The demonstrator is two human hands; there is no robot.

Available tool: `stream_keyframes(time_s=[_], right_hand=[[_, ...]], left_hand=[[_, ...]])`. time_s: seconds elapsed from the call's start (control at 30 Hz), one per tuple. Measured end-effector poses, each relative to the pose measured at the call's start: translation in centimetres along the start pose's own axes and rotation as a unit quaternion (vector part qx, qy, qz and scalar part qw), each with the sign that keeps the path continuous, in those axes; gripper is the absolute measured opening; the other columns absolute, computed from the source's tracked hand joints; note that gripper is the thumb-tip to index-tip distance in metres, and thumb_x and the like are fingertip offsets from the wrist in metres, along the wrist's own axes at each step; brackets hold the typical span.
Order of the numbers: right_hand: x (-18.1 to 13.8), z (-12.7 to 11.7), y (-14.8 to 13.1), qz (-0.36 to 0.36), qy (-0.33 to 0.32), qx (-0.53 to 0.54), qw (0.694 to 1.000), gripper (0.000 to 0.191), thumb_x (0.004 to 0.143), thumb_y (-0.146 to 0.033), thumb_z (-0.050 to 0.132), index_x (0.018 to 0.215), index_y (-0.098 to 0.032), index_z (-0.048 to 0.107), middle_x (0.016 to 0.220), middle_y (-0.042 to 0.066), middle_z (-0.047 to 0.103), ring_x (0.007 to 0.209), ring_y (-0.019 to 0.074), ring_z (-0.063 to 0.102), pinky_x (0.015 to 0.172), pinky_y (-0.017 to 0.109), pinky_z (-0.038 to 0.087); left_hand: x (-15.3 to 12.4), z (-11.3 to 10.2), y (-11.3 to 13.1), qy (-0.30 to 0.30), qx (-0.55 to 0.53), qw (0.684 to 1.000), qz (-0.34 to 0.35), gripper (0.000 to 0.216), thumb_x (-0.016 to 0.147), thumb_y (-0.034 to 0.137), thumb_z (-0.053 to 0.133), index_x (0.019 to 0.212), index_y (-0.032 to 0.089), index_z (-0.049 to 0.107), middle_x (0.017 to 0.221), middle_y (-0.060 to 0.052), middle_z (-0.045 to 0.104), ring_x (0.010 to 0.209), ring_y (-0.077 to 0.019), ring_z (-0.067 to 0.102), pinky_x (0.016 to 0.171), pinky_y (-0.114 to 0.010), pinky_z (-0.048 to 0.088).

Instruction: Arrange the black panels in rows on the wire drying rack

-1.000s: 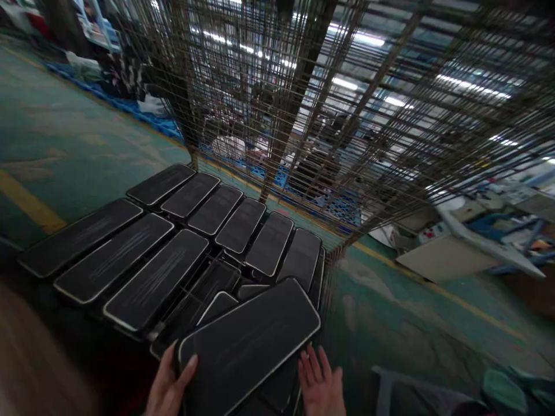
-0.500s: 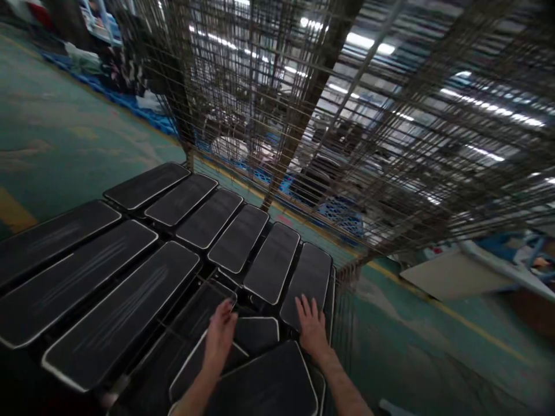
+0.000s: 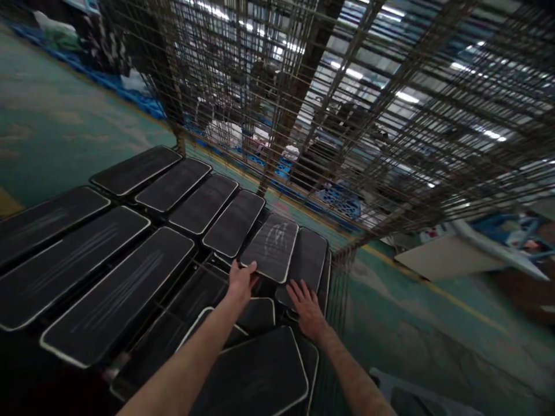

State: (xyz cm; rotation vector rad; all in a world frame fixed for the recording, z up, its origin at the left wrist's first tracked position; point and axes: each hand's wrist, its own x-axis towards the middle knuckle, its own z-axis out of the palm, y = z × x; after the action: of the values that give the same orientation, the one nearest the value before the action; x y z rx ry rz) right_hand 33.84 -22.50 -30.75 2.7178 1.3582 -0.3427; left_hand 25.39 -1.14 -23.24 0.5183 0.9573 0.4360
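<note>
Black panels: flat dark slabs with pale rounded edging lie side by side in rows on a wire rack.
Left hand: fingers closed on the near edge of the tilted panel, thumb on top; that edge is raised above its neighbours.
Tilted panel: 5th from the left in the far row, its face showing pale scuff marks.
Right hand: fingers spread and flat, gripping nothing, resting on the end panel just right of the tilted one.
Near panel: lies crooked under both forearms, over lower panels.
Wire shelves: stacked tiers above and behind the rows.
Floor: green, with a yellow line.
</note>
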Motion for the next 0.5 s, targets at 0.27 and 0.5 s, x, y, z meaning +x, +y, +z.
stream_keyframes(time_s=[0.27, 0.5], right_hand=[[-7.3, -6.4, 3.2, 0.153, 0.238, 0.074, 0.956, 0.053, 0.081, -0.007, 0.02, 0.132, -0.004, 0.034, 0.128, 0.017, 0.049, 0.117, 0.0225, 0.048, 0.094, 0.038, 0.043], [-23.3, -7.4, -1.8, 0.157, 0.332, 0.126, 0.922, 0.052, 0.087, -0.032, 0.029, 0.139, -0.028, 0.023, 0.128, 0.011, 0.05, 0.103, 0.031, 0.058, 0.065, 0.04, 0.052]], left_hand=[[-11.4, -10.5, 1.6, -0.027, -0.01, 1.0, 0.006, 0.036, 0.066, 0.008, 0.065, 0.098, 0.019, 0.054, 0.089, -0.002, 0.061, 0.069, -0.0134, 0.062, 0.06, -0.024, 0.053], [-15.8, -20.9, -5.4, 0.006, 0.023, 0.996, -0.081, 0.078, 0.056, 0.018, 0.069, 0.125, 0.03, 0.037, 0.101, -0.003, 0.062, 0.088, -0.0262, 0.063, 0.072, -0.036, 0.053]])
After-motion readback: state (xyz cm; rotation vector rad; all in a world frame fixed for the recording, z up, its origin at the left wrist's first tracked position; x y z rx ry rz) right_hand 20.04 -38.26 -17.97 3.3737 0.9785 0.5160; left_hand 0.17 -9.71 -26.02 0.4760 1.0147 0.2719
